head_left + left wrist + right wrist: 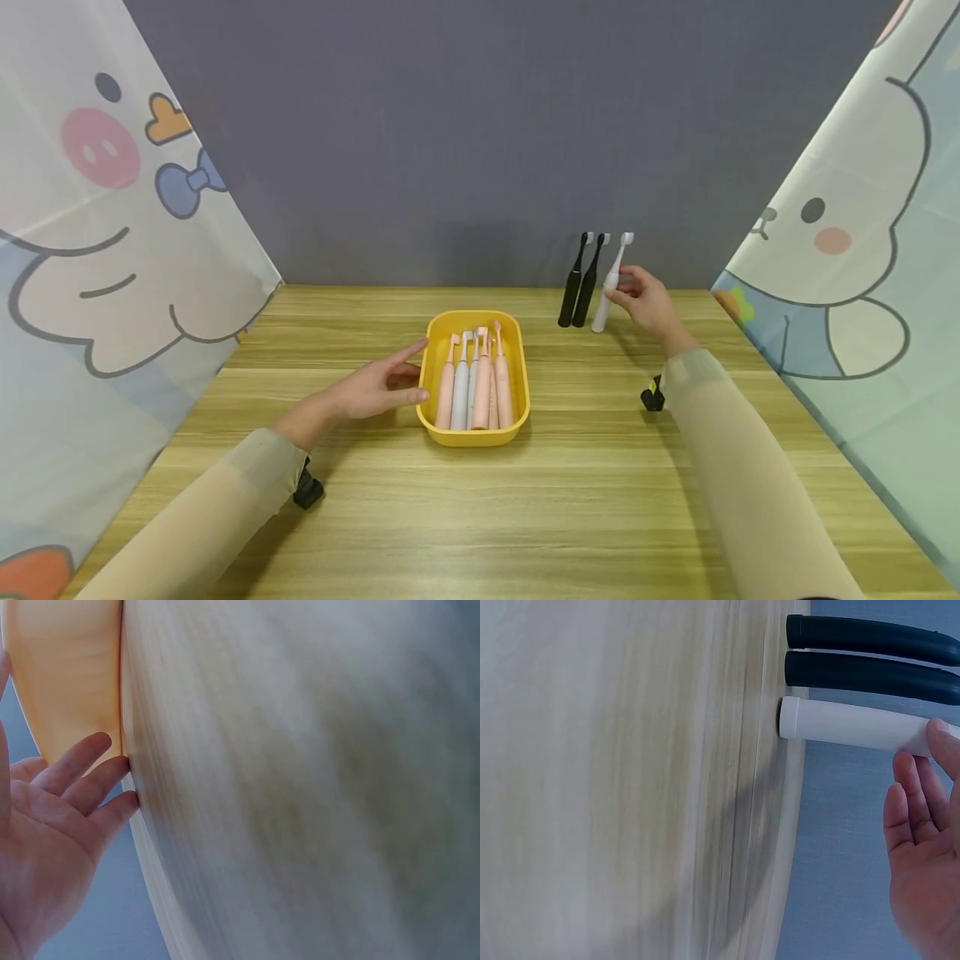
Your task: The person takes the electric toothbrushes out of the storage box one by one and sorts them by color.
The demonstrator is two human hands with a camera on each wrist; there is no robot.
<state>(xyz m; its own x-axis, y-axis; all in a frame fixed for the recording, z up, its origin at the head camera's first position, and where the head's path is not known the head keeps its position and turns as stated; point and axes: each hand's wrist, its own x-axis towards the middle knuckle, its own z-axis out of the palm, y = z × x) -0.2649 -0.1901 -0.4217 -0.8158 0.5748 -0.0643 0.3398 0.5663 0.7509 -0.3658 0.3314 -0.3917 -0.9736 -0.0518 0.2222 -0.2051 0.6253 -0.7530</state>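
Observation:
My right hand (643, 302) pinches a white electric toothbrush (604, 305) between thumb and fingers. The brush stands upright, its base right at the tabletop in the right wrist view. Beside it stand two black electric toothbrushes (572, 293), also upright. My left hand (375, 388) is spread at the left side of a yellow basket (474, 438), with the thumb and index fingertip at its rim. In the left wrist view its fingers (84, 761) lie against the basket's outer wall. Several pink electric toothbrushes (445, 396) and pale grey ones (461, 398) lean inside the basket, heads up.
The wood-grain table (480, 517) ends at a grey back panel (480, 150). Cartoon-printed cloths stand along the left and right sides. Black wrist devices (307, 487) hang below both sleeves, close to the tabletop.

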